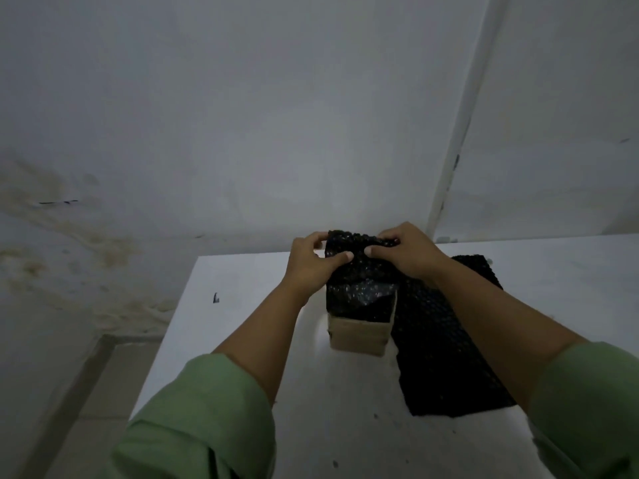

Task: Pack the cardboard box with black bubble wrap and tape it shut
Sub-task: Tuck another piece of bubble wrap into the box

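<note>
A small brown cardboard box (359,337) stands on the white table (242,326), its open top filled by a piece of black bubble wrap (356,292) that rises above the rim. My left hand (311,261) pinches the upper left edge of that piece. My right hand (404,250) grips its upper right edge, thumb pressed on the front. A second, larger sheet of black bubble wrap (446,350) lies flat on the table just right of the box, partly under my right forearm.
The table's left edge (166,340) drops to a tiled floor. A stained white wall stands close behind the table. A small dark mark (215,298) sits on the tabletop left of the box. No tape is in view.
</note>
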